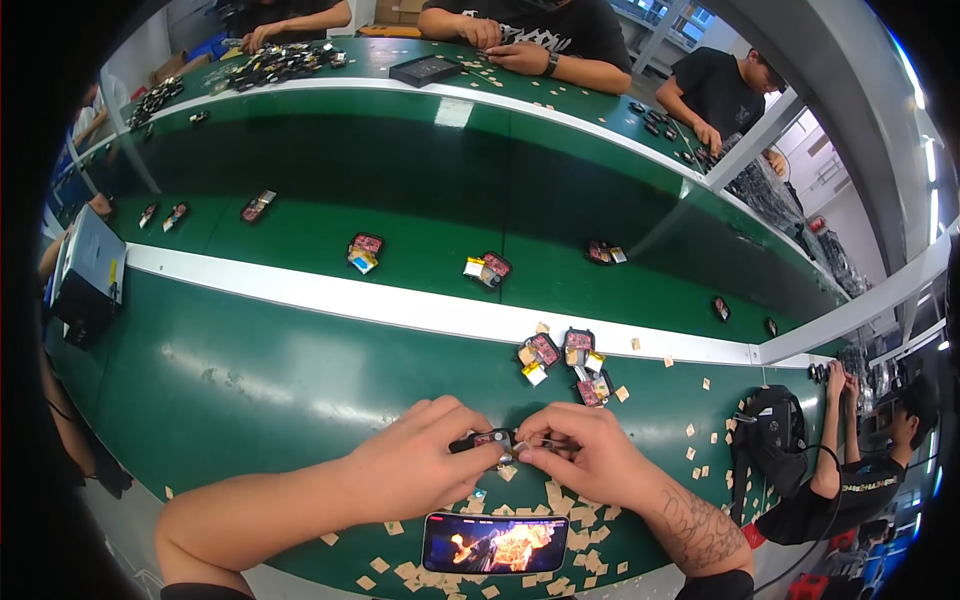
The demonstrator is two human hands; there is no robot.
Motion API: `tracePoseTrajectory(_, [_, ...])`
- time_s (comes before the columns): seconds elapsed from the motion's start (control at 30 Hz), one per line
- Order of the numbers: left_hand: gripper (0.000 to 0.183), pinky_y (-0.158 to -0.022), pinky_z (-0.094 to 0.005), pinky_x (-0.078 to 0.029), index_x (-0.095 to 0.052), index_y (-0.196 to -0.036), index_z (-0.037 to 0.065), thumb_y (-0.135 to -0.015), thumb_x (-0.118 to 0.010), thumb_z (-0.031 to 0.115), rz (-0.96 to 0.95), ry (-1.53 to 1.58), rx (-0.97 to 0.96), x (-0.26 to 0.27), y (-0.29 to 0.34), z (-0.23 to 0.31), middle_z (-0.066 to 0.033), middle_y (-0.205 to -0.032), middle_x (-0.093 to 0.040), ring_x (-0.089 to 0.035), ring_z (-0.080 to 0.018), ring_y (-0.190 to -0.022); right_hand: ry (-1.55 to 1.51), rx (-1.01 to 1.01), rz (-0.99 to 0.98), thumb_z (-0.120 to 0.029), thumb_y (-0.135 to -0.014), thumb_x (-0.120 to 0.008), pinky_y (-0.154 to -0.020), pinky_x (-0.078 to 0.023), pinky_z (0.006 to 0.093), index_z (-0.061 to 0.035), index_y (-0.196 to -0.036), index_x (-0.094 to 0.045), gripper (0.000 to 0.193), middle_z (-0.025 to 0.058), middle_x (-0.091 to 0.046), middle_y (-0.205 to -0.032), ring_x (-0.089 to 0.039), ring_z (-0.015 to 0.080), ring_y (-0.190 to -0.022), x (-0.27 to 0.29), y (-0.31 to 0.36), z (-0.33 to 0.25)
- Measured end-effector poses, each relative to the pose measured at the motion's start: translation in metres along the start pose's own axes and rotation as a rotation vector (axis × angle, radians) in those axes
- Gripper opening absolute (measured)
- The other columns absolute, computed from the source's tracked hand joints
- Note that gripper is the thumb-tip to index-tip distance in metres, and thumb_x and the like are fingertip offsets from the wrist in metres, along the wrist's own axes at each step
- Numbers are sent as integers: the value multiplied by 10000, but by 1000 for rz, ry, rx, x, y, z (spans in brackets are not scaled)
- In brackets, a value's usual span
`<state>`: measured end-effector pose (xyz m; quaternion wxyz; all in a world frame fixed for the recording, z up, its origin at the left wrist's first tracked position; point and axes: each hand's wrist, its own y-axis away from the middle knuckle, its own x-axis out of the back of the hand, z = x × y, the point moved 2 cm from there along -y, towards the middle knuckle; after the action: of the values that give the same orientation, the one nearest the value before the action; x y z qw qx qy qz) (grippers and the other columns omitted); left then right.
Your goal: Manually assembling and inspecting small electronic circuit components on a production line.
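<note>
My left hand (435,455) is closed on a small black electronic device (482,440), its open side showing a reddish circuit board. Close against it, my right hand (575,450) pinches at the device's right end; whatever sits between these fingertips is too small and covered to name. Just beyond my hands lie several open black device housings (538,350) with red boards and silver battery packs. Below my hands a phone (495,544) rests flat with a bright picture on its screen. Small tan paper pieces (555,495) are scattered around it.
A white rail (400,311) separates my green bench from a belt (420,215) carrying spaced-out devices. At right stands a black bag (775,425) beside a seated person. People work across the belt near a pile of parts (285,65). A grey box (90,265) is at far left.
</note>
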<state>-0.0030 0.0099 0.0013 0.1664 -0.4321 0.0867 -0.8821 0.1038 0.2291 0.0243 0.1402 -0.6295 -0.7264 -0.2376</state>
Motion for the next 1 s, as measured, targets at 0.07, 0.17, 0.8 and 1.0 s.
tracePoseTrajectory(0.07, [345, -922, -406, -548, -749, -1153, 106, -815, -818, 94, -1, -85, -33, 2, 0, 1, -86, -1177, -644, -628, -280, -1045, -20, 19, -57, -54, -991, -745, -754, -620, 301, -23, -1197, -691, 215, 101, -700, -1052, -749, 173, -907, 4, 0, -3])
tracePoseTrajectory(0.17, [362, -923, -410, -547, -747, -1168, 113, -815, -824, 110, -16, -101, -60, 3, 1, 1, -85, -1175, -645, -629, -278, -1066, -34, 20, -74, -52, -1002, -729, -813, -636, 318, -24, -1224, -684, 228, 109, -708, -1068, -761, 194, -945, 8, 1, 1])
tracePoseTrajectory(0.8, [393, -907, -417, -541, -727, -1159, 88, -781, -820, 141, -53, -237, -117, 4, 1, 4, -105, -1186, -633, -628, -297, -1103, 295, 247, 159, 19, -912, -757, -715, -615, 352, -28, -1223, -701, 319, 126, -707, -1012, -729, 290, -833, -24, 4, -5])
tracePoseTrajectory(1.0, [423, -926, -423, -559, -718, -1203, 74, -795, -828, 95, 4, -91, -69, 3, 1, 0, -107, -1167, -656, -644, -302, -1073, 84, 117, 190, -68, -971, -745, -675, -596, 376, -25, -1202, -704, 238, 121, -713, -1010, -733, 310, -791, -27, 3, -3])
